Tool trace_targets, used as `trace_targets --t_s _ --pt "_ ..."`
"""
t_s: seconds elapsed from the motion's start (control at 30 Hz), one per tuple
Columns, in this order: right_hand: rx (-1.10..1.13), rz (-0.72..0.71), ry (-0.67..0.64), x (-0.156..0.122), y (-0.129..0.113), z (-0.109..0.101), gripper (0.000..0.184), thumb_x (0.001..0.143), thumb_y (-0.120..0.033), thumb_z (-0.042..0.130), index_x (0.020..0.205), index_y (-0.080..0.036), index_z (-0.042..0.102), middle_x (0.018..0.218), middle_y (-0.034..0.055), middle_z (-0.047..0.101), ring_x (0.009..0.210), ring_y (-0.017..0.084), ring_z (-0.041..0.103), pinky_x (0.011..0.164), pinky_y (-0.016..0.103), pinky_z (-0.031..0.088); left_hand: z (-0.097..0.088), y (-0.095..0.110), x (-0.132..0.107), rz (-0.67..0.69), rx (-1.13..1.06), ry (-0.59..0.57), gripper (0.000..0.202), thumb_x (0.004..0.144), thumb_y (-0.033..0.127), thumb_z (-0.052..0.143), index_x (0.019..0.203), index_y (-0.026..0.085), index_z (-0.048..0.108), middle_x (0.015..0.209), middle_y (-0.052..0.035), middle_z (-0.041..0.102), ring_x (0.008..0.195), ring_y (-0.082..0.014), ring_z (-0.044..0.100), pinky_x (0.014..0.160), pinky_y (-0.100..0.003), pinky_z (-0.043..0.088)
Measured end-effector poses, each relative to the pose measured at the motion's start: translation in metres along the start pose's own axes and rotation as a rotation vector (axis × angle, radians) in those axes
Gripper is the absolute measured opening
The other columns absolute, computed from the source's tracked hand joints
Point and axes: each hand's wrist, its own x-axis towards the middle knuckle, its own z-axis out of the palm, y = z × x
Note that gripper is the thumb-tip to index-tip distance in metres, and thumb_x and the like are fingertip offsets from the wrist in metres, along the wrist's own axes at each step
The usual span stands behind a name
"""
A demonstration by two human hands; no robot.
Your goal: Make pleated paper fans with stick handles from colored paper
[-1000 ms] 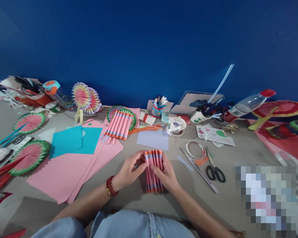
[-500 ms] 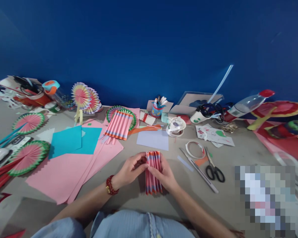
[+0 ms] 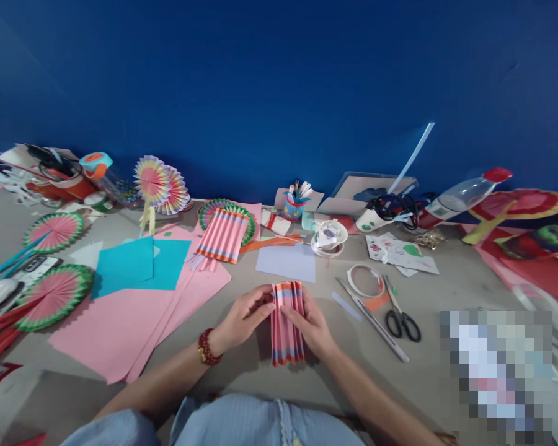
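Observation:
A pink pleated paper strip with orange and blue edge bands stands on the grey table in front of me. My left hand, with a red bead bracelet at the wrist, pinches its left side with closed fingers. My right hand presses the folds from the right, fingers closed against the paper. Both hands squeeze the pleats together into a narrow stack.
Large pink sheets and teal sheets lie to the left, with round pleated fans. A second pleated pink piece lies behind. Scissors, a ruler, tape rolls, a lilac sheet and a bottle are on the right.
The pleated strip has been pressed narrower between my hands, and my left fingers have slid a little closer to it. Everything else on the table is as before.

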Motion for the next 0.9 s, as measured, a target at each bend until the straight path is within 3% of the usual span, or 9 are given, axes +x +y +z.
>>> trace_targets --t_s 0.13,0.3,0.43,0.57,0.77,0.9 --pt "0.003 0.010 -0.013 0.000 0.001 0.000 0.035 0.089 -0.045 0.063 0.117 -0.024 0.059 0.107 0.0048 0.069 0.097 0.024 0.065 0.094 0.038 0.052 0.000 0.001 -0.001 0.035 0.084 0.021 0.037 0.098 0.031 0.048 0.131 0.017 0.054 0.115 -0.0105 0.067 0.098 -0.0202 0.064 0.092 -0.035 0.050" --pt "-0.053 -0.021 -0.040 0.001 0.007 -0.001 0.039 0.090 -0.045 0.061 0.122 -0.024 0.056 0.112 0.0051 0.068 0.104 0.024 0.064 0.097 0.039 0.050 -0.001 -0.004 -0.003 0.087 0.251 0.058 0.044 0.100 0.029 0.040 0.143 0.018 0.043 0.092 -0.0050 0.066 0.080 -0.0164 0.061 0.079 -0.029 0.050" --pt "-0.109 -0.051 -0.058 0.000 0.010 -0.001 0.036 0.090 -0.043 0.061 0.121 -0.025 0.057 0.109 0.0042 0.069 0.101 0.025 0.064 0.094 0.039 0.051 -0.002 -0.008 -0.004 0.125 0.348 0.065 0.049 0.097 0.024 0.042 0.146 0.021 0.037 0.095 -0.0047 0.066 0.084 -0.0165 0.062 0.082 -0.028 0.049" --pt "-0.121 -0.068 -0.076 0.000 0.010 0.000 0.035 0.089 -0.042 0.063 0.119 -0.025 0.060 0.108 0.0035 0.069 0.099 0.025 0.065 0.091 0.037 0.052 -0.002 -0.007 -0.004 0.145 0.383 0.078 0.048 0.093 0.018 0.044 0.141 0.021 0.042 0.099 -0.0062 0.067 0.088 -0.0175 0.063 0.085 -0.030 0.049" --pt "-0.046 -0.018 -0.039 0.002 0.009 0.000 0.038 0.088 -0.044 0.063 0.119 -0.023 0.058 0.108 0.0054 0.069 0.102 0.026 0.064 0.096 0.040 0.050 -0.001 -0.003 -0.002 0.084 0.368 0.164 0.039 0.091 0.017 0.044 0.129 0.020 0.050 0.083 -0.0011 0.064 0.075 -0.0151 0.061 0.071 -0.024 0.047" --pt "-0.037 -0.016 -0.072 0.001 0.008 0.003 0.036 0.090 -0.044 0.062 0.120 -0.024 0.057 0.109 0.0044 0.069 0.103 0.024 0.065 0.095 0.038 0.051 -0.001 -0.002 -0.003 0.077 0.364 0.182 0.030 0.091 0.016 0.045 0.120 0.020 0.051 0.089 -0.0032 0.069 0.082 -0.0170 0.065 0.071 -0.025 0.049"
